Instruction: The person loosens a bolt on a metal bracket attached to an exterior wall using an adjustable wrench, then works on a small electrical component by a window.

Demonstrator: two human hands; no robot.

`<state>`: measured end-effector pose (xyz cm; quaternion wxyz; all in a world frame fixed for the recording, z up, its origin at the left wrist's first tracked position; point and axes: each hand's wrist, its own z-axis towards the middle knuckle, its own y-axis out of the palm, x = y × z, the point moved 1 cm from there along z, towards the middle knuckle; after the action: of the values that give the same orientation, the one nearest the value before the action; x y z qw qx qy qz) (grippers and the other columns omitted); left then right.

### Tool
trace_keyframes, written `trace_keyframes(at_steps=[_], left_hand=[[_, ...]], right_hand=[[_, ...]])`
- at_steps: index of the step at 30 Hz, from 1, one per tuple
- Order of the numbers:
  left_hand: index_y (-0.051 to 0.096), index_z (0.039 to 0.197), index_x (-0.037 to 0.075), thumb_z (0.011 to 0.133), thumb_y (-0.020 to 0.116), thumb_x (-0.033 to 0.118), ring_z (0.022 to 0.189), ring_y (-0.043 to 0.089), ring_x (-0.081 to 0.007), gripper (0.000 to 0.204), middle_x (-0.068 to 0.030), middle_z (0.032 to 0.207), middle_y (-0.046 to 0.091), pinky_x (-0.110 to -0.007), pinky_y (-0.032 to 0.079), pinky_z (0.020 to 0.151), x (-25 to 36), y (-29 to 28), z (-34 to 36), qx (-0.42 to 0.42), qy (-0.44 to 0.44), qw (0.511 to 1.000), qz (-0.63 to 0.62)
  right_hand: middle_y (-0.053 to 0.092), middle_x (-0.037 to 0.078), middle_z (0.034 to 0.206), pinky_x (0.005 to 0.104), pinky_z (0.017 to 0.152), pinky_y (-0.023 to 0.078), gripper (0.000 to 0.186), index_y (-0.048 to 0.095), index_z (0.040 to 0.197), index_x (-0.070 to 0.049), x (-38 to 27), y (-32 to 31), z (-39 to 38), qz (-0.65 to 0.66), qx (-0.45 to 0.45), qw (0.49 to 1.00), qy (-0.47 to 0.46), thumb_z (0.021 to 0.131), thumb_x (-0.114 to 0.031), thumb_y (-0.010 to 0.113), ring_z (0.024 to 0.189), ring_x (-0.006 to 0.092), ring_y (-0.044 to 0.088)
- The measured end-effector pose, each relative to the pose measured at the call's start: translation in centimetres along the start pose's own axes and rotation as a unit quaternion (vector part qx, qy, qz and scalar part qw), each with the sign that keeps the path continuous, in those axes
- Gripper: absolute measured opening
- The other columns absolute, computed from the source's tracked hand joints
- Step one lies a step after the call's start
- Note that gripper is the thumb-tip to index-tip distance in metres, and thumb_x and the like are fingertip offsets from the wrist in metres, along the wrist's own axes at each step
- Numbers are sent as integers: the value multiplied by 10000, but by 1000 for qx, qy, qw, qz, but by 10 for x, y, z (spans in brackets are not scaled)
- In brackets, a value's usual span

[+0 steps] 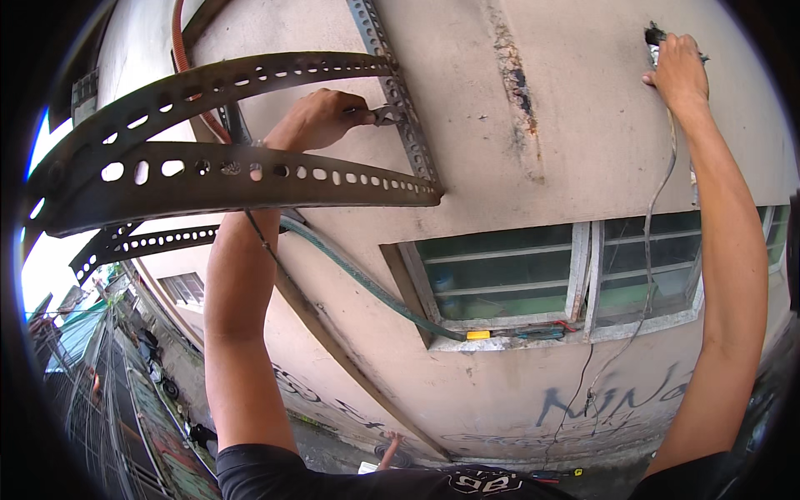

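Note:
My left hand [318,118] reaches up past a slotted metal bracket [317,185] and is closed around the dark handles of a pair of pliers [387,116]. The plier jaws are at the upright perforated angle bar [410,125] against the wall. At the upper right, my right hand [683,73] is raised to a ragged hole [654,35] in the pink wall. Its fingers are bent at the hole's edge, and whatever they grip is hidden. From beneath that hand a thin grey cable [652,225] hangs down across the window.
Below is a louvred window [500,271]; on its sill lie a yellow-ended tool [478,335] and a green hose [358,271]. A red corrugated conduit [180,42] runs at upper left. Bundled overhead wires [100,400] hang at lower left. Another person's hand [393,438] shows below.

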<state>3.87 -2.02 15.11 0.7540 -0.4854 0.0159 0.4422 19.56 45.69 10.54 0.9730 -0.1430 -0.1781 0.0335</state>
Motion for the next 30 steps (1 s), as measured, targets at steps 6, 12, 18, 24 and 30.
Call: trace_keyframes(at_steps=[6,12,18,24,30], left_hand=[[767,1038,140,1025,609,348,747,675,-288,262,-93,835,738,-407,532,744,-5,14,1,-32,-4,997,71],[775,1076,158,1036,596,358,850,700,-270,272,-89,919,754,-405,543,795,-2,14,9,-30,-21,999,23],[789,1056,98,972,698,356,900,711,-274,286,-99,975,767,-404,557,818,-9,11,16,28,39,999,-1],[793,1048,90,942,735,376,912,712,-275,310,-111,978,766,-409,564,819,2,-1,18,22,25,999,20],[795,1014,102,959,699,418,920,712,-283,335,-119,939,760,-427,556,836,-1,8,18,2,8,1000,-11]], right_hand=[[609,15,995,344,944,396,683,714,1127,-78,-32,17,6,-18,35,999,-21,924,-701,520,1026,176,551],[582,30,990,339,943,379,701,689,1100,-59,-33,25,10,-16,33,999,-16,906,-716,542,1006,188,534],[579,29,1005,339,938,379,702,688,1110,-61,-31,26,10,-31,30,999,-18,907,-717,538,1008,184,529],[580,25,1017,337,937,380,701,688,1109,-61,-31,25,10,-12,16,999,-25,906,-715,540,1015,179,526],[585,16,996,334,936,380,678,701,1081,-69,-31,25,7,-14,45,999,-20,900,-706,556,1014,172,525]])
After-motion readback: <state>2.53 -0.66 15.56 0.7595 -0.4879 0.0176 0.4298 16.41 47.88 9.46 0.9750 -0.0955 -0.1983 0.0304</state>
